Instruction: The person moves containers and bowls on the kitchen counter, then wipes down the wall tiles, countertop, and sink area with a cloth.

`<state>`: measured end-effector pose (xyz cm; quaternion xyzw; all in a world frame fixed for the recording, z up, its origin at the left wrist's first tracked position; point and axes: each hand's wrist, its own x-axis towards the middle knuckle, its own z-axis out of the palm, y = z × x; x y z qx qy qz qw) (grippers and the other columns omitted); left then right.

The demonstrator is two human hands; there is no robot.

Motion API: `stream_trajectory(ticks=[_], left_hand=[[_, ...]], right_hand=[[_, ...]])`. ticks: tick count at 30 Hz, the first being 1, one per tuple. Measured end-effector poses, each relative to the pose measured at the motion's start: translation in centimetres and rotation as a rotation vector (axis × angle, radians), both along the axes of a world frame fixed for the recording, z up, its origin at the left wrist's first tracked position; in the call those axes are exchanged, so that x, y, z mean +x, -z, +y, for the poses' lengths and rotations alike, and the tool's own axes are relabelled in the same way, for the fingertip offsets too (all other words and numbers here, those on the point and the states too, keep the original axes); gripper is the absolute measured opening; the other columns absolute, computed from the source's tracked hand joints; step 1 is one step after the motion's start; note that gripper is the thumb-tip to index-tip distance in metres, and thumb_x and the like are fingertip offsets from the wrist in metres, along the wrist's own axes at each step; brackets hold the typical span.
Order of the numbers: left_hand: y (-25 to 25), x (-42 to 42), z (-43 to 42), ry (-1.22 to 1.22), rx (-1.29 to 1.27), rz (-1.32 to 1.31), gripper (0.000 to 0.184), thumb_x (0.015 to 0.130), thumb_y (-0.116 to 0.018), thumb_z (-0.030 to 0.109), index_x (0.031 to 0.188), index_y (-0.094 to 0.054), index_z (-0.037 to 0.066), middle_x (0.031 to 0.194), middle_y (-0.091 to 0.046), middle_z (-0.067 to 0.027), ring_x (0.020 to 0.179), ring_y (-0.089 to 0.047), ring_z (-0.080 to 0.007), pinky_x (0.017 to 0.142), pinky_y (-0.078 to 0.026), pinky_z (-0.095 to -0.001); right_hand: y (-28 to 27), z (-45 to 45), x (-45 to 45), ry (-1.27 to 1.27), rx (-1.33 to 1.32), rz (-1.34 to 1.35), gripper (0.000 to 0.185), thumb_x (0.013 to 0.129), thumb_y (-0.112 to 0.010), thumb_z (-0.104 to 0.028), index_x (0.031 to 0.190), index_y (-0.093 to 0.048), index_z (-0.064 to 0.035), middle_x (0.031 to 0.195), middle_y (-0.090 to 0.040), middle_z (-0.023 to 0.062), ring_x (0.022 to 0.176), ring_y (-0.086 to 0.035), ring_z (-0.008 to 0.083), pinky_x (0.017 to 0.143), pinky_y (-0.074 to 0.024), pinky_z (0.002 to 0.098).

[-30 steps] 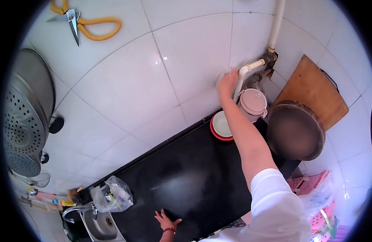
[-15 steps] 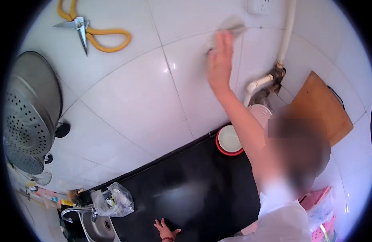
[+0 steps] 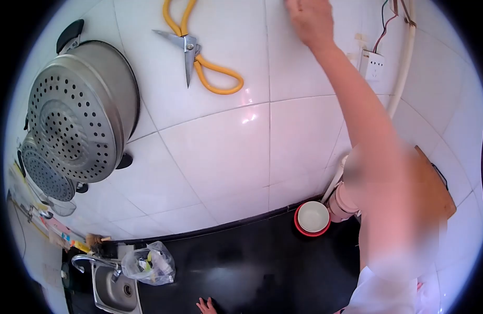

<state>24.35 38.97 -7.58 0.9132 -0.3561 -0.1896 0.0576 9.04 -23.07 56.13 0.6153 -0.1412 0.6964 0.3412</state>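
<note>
At the top edge of the frame, right of centre, the right hand [image 3: 312, 23] is up against or just before the tiled wall [image 3: 220, 149], which fills the middle and upper part of the frame. Its fingers are cut off by the edge, so I cannot tell whether they close on anything. The step in hand seems to be a high reach over the upper tiles, with the left hand [image 3: 205, 307] as a brace. Any further pass there would call for a steady arm, clear of the socket [image 3: 374, 67] and wires [image 3: 380, 35] at upper right.

The left hand is partly visible at the bottom edge, fingers apart and seemingly bare, on the black counter [image 3: 241, 272].

Yellow-handled scissors [image 3: 190, 46] hang on the wall at upper centre-left, blades parted; a perforated steamer [image 3: 69, 123] fills the upper left. Along the counter's far side, right of centre, a white bowl [image 3: 313, 215] sits in a red bowl [image 3: 300, 230] beside a pink canister [image 3: 342, 203]. At lower left, a clear plastic bag [image 3: 150, 266] lies beside the sink [image 3: 108, 293]. A wooden board [image 3: 435, 178] shows at the right, partly behind the blurred arm.
</note>
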Motion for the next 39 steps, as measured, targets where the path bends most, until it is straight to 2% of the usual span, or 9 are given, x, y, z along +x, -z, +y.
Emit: stream_trajectory(ticks=[2,3,8,11,14,20,29,36,39], left_hand=[[-5.1,0.2,-2.3,0.112,0.418,0.066,0.110,0.075,-0.077,0.061,0.160,-0.022,0.017,0.166,-0.012,-0.0208,0.150,-0.011,-0.0480,0.121,-0.023,-0.0569],[-4.6,0.3,-2.3,0.069,0.381,0.121,0.128,0.064,-0.087,0.056,0.160,-0.014,0.012,0.166,-0.005,-0.0236,0.151,-0.008,-0.0470,0.123,-0.022,-0.0516],[-3.2,0.7,-1.3,0.084,0.326,0.114,0.126,0.067,-0.087,0.054,0.161,-0.012,0.015,0.167,0.001,-0.0226,0.151,-0.007,-0.0470,0.125,-0.016,-0.0510],[-0.9,1.2,-0.6,-0.046,0.197,0.176,0.134,0.049,-0.098,0.044,0.156,-0.023,0.016,0.166,-0.003,-0.0190,0.153,-0.003,-0.0445,0.114,-0.035,-0.0609],[-0.9,1.1,-0.8,-0.065,0.221,0.183,0.131,0.051,-0.097,0.045,0.156,-0.023,0.017,0.167,-0.001,-0.0187,0.153,-0.002,-0.0430,0.111,-0.036,-0.0631],[-1.3,0.9,-0.7,-0.084,0.187,0.181,0.125,0.053,-0.097,0.041,0.155,-0.028,0.019,0.167,-0.001,-0.0165,0.153,0.000,-0.0432,0.110,-0.036,-0.0667],[-1.5,0.8,-1.0,-0.092,0.167,0.203,0.124,0.053,-0.098,0.040,0.154,-0.028,0.019,0.167,-0.001,-0.0169,0.153,0.000,-0.0443,0.109,-0.034,-0.0683],[-1.2,0.9,-0.9,-0.091,0.182,0.193,0.126,0.053,-0.097,0.041,0.155,-0.027,0.018,0.167,-0.002,-0.0175,0.153,-0.001,-0.0435,0.111,-0.035,-0.0669],[-1.3,0.9,-1.0,-0.091,0.192,0.201,0.126,0.053,-0.097,0.042,0.155,-0.027,0.018,0.167,-0.002,-0.0174,0.153,-0.001,-0.0432,0.111,-0.034,-0.0666]], right_hand=[[1.5,1.9,0.6,-0.072,0.071,0.195,0.054,0.091,-0.057,-0.009,0.144,-0.048,-0.0032,0.153,-0.039,0.0223,0.142,-0.037,0.0413,0.116,-0.0321,0.0469],[3.9,2.8,0.2,-0.134,0.173,0.332,0.061,0.089,-0.059,-0.009,0.148,-0.045,-0.0073,0.158,-0.034,0.0180,0.146,-0.033,0.0392,0.117,-0.0315,0.0458],[24.3,3.2,-2.6,0.038,0.181,0.773,0.065,0.085,-0.059,-0.006,0.149,-0.045,-0.0079,0.158,-0.036,0.0101,0.147,-0.033,0.0285,0.119,-0.0294,0.0451],[29.7,4.9,-4.6,0.131,0.197,1.240,0.065,0.084,-0.057,-0.007,0.149,-0.045,-0.0069,0.156,-0.038,0.0092,0.147,-0.033,0.0263,0.122,-0.0257,0.0441],[28.0,6.5,-1.8,0.177,0.081,1.249,0.062,0.084,-0.057,-0.006,0.146,-0.048,-0.0056,0.152,-0.043,0.0095,0.144,-0.037,0.0269,0.121,-0.0280,0.0446],[22.4,10.9,9.4,-0.079,0.203,0.452,0.056,0.085,-0.055,-0.002,0.141,-0.051,-0.0020,0.148,-0.047,0.0122,0.138,-0.044,0.0317,0.117,-0.0333,0.0461],[20.1,13.3,14.2,-0.224,0.100,0.737,0.060,0.081,-0.059,0.002,0.140,-0.053,-0.0024,0.150,-0.045,0.0146,0.140,-0.041,0.0353,0.115,-0.0348,0.0469],[20.6,14.1,16.7,-0.093,0.219,0.141,0.064,0.081,-0.057,0.005,0.143,-0.048,0.0001,0.153,-0.041,0.0159,0.140,-0.042,0.0343,0.113,-0.0362,0.0487],[19.4,15.1,17.8,-0.183,0.156,0.332,0.062,0.080,-0.057,0.005,0.142,-0.049,0.0016,0.153,-0.042,0.0160,0.140,-0.041,0.0342,0.113,-0.0362,0.0480]])
